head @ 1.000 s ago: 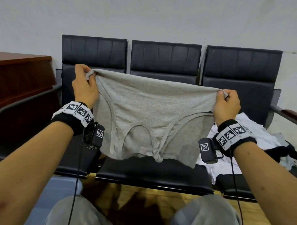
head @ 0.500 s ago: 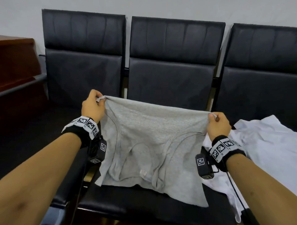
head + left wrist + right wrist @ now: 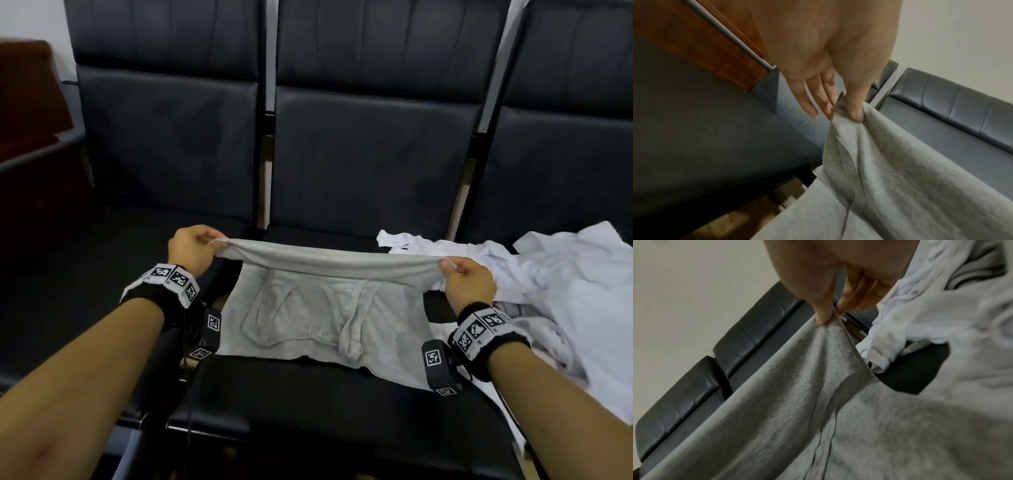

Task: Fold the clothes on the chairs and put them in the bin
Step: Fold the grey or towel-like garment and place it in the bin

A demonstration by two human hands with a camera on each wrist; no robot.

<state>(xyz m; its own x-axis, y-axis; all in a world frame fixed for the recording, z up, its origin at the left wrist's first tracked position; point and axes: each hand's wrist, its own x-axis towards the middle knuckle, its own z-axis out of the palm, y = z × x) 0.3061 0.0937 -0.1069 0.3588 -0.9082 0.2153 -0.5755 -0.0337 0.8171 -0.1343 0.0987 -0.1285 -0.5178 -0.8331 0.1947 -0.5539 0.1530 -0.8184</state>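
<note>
Hands both pinching grey tank top: left hand and right hand each hold a corner of its raised far edge, rest lies flat mid-seat on the middle chair, white clothes piled on right chair's seat.

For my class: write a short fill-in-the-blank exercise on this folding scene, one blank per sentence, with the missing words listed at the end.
1. The left hand and the right hand each pinch a corner of a ____ tank top.
2. The garment's lower part lies on the seat of the ____ chair of the three.
3. The pile of clothes to the person's right is mostly ____ in colour.

Missing words: grey; middle; white
</note>
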